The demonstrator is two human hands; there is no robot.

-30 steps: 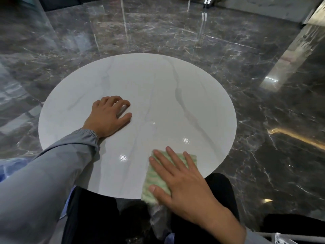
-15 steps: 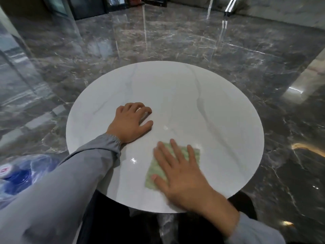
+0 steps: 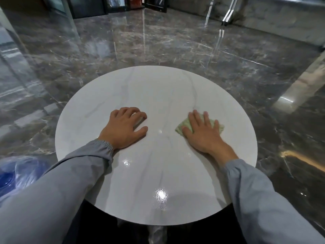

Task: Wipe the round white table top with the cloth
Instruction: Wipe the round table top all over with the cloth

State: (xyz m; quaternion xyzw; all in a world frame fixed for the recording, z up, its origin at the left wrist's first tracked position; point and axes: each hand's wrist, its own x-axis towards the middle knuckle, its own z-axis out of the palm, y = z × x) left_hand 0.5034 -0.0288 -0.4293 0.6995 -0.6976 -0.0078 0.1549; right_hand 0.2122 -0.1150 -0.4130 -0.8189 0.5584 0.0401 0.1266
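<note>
Left hand [image 3: 125,128] rests on desk [image 3: 158,88] left of centre, fingers loosely bent, holding nothing; likely bracing. Right hand [image 3: 204,136] lies flat, fingers spread, pressing cloth [image 3: 182,126] onto the desk right of centre. Cloth sits under its fingers, edges poking out both sides. Best bet: even pressure, overlapping strokes, reach the far rim.

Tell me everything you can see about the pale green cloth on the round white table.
The pale green cloth is a small, soft-looking piece of fabric, slightly bunched rather than spread flat. It lies on the right half of the round white marble-look table top, away from the rim. The right hand presses on it with straight, spread fingers, covering most of it; only its left corner and far-right edge show.
</note>
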